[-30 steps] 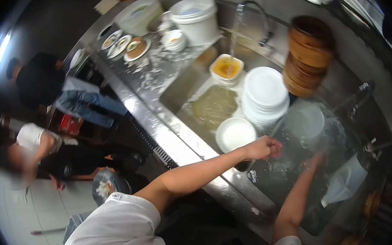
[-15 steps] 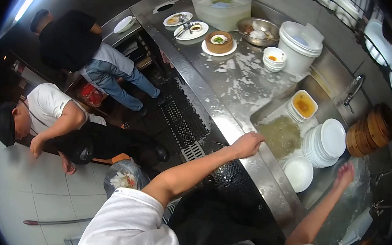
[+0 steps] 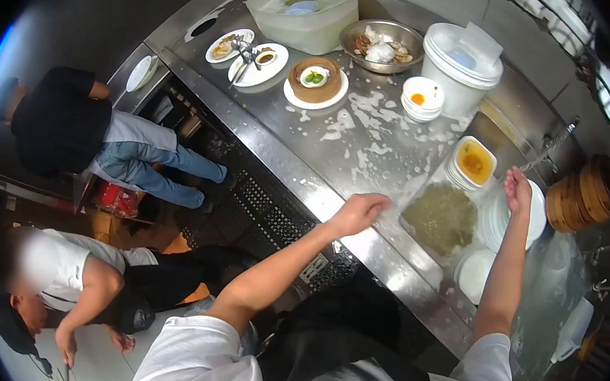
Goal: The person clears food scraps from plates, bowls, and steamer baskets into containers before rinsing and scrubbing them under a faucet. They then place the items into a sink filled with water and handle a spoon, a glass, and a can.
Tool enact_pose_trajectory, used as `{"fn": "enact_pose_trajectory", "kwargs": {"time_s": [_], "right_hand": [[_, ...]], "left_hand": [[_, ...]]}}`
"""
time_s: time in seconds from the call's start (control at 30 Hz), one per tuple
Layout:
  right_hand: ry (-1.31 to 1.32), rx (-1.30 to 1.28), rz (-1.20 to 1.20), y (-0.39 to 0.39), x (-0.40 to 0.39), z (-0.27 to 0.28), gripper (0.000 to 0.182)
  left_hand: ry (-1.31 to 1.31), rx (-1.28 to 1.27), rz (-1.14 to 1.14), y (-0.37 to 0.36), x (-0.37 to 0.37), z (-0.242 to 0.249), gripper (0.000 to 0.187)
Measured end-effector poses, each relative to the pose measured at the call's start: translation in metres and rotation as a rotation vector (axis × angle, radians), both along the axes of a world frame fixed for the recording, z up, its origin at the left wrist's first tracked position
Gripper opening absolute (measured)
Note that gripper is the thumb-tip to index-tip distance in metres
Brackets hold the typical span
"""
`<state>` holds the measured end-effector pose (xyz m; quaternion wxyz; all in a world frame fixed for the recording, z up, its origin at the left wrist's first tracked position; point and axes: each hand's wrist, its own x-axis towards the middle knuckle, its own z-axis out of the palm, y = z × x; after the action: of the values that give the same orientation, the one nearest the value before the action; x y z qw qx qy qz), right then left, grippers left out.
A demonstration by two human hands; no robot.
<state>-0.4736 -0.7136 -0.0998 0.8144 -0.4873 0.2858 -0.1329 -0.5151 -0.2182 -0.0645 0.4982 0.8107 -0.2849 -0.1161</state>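
Note:
My left hand (image 3: 359, 214) hovers over the steel counter near the sink's front left rim. Its fingers are curled in, with nothing visible in them. My right hand (image 3: 517, 192) is raised in front of the stack of white plates (image 3: 537, 214), its fingers loosely bent and nothing seen in them. Left of that hand stand stacked square white dishes (image 3: 458, 176), the top one containing orange-brown liquid (image 3: 475, 164). Cloudy water (image 3: 439, 218) lies in the sink basin below them. Partly behind my right forearm is a white bowl (image 3: 473, 274).
Along the counter are a plate with spoons (image 3: 266, 71), a bamboo steamer (image 3: 301, 87), a metal bowl of scraps (image 3: 382, 56), small bowls (image 3: 421, 103), a white bucket (image 3: 456, 80) and a plastic tub (image 3: 309, 24). Steamers (image 3: 584, 193) stand right. Two people (image 3: 64, 122) work at left.
My right hand has moved up and left, from beside the plates to in front of them. My left hand has come off the sink rim and shifted left. The view has turned.

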Motion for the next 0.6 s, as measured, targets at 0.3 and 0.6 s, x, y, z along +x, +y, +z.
{"fn": "enact_pose_trajectory", "kwargs": {"time_s": [0.3,0.6], "right_hand": [[0.162,-0.106,-0.295,0.104,-0.006,-0.023,0.016],[-0.004,-0.473,-0.229,0.347,0.111,0.092,0.020]], "left_hand": [[-0.350,0.188,0.873,0.227,0.248,0.010,0.024],[0.152,0.852,0.908,0.324,0.514,0.018,0.062]]}}
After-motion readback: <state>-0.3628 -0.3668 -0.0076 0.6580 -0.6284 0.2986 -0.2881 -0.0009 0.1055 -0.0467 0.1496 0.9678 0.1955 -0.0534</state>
